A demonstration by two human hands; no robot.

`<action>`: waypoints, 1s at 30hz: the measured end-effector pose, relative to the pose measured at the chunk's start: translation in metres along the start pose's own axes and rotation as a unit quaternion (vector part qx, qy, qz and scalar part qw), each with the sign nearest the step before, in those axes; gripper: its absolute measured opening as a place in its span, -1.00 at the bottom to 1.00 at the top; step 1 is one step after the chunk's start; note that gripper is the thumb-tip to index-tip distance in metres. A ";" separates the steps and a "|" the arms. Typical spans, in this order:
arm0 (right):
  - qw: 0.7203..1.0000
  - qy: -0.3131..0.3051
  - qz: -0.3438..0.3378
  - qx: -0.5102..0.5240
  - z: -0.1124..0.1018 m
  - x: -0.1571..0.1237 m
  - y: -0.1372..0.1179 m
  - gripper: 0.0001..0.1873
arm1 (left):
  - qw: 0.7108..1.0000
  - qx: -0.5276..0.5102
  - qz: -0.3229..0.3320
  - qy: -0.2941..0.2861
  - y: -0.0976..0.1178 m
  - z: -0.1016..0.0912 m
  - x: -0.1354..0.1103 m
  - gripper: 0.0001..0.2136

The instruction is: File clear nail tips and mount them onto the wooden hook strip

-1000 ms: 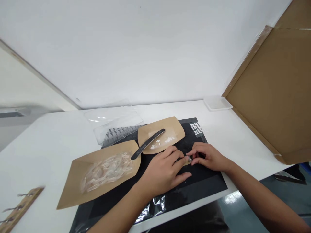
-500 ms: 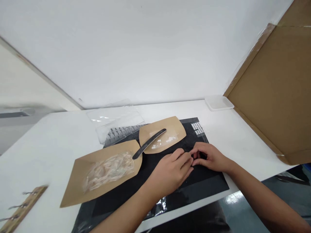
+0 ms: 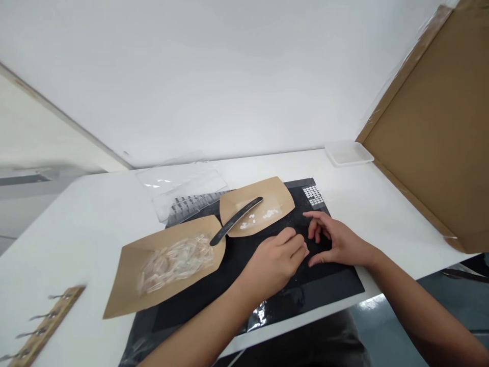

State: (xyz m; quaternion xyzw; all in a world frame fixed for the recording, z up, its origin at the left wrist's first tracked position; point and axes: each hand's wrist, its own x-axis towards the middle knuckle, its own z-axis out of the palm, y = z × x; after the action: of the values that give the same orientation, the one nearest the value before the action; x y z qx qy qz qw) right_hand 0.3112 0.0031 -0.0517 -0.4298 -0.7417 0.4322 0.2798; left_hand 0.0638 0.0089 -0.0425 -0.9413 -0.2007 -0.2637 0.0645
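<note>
My left hand [image 3: 277, 262] is over the black mat [image 3: 336, 283], fingers curled together in a pinch. What it holds, if anything, is too small and hidden to make out. Just to its right, my right hand [image 3: 336, 242] is open, thumb and forefinger spread apart with nothing visible between them. Beyond the left hand, a brown paper tray [image 3: 233, 201] holds small white pieces [image 3: 271, 213]. A larger paper tray [image 3: 128, 275] to the left contains a pile of clear slender plastic pieces [image 3: 178, 262]. A dark curved nail file [image 3: 237, 220] lies across both trays.
A sheet of white oval stickers [image 3: 313, 195] lies on the mat's far right corner. Clear plastic sheets [image 3: 191, 191] are at the back left, and a clear shallow container [image 3: 349, 154] at the back right. Cardboard [image 3: 431, 127] stands at right; a wooden hook rail [image 3: 49, 326] lies front left.
My hands have come apart: the right thumb and fingers, earlier touching the left fingertips, are now spread. The left hand stays pinched. The view has shifted slightly.
</note>
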 end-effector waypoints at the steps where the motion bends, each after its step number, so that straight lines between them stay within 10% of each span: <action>1: 1.000 0.001 0.000 -0.014 0.000 0.000 0.000 0.09 | 1.000 -0.003 0.000 -0.002 0.000 0.001 0.000 -0.82; 30: 0.997 0.001 -0.045 -0.059 0.001 0.001 -0.004 -0.01 | 0.992 0.097 0.001 0.083 0.008 -0.003 -0.006 -0.94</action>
State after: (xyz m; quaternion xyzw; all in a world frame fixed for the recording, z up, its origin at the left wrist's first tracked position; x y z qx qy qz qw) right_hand 0.3082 0.0026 -0.0481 -0.4122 -0.7842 0.3740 0.2743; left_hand 0.0612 -0.0015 -0.0435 -0.9058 -0.2182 -0.3197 0.1722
